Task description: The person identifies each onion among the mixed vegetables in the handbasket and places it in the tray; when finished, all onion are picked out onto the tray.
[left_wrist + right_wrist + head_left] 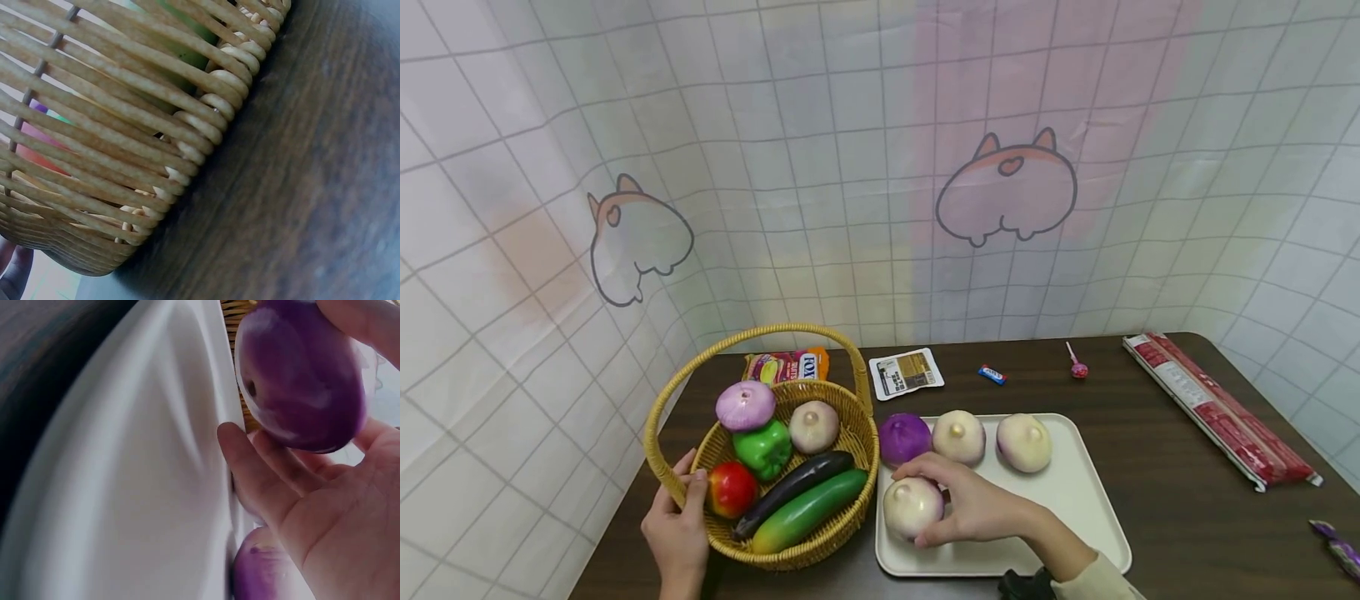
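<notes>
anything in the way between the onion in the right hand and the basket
No loose thing shows between the onion and the basket; only the left rim of the tray and the basket's own right side do. The purple vegetable sits farther back, off the direct line.

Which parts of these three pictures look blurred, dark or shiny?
Head view: mostly sharp, with bright highlights on the green pepper; left wrist view: the table is blurred, the basket clearer; right wrist view: dark at upper left, the tray soft, pale sheen on the purple vegetable.
</notes>
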Demonstrator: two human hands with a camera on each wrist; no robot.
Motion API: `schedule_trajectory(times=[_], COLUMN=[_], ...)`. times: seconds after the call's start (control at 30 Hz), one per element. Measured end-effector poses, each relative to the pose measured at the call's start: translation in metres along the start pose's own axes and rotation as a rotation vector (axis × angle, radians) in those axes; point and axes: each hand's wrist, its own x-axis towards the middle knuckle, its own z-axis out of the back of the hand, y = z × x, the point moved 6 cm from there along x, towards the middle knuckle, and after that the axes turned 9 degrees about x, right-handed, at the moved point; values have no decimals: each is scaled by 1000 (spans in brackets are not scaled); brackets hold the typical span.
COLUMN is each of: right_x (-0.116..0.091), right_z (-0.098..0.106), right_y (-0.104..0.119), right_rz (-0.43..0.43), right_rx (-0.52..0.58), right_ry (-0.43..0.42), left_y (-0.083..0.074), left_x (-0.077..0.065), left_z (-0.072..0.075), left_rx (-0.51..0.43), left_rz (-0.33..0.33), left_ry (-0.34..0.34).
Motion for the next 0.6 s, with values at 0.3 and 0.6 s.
schedule_trajectory(times=[0.3, 0.6], right_x=[0, -1], right_z=[-5, -6], right_y=[-6, -11], right_rz=[-9, -29], right_rx=[-1, -8], right_ry=[49, 49], left_y=[0, -1], left_x=[1, 1], left_z=[0, 0], left_rx=[-7, -2], left_rz=[2, -10], left_ry=[4, 6])
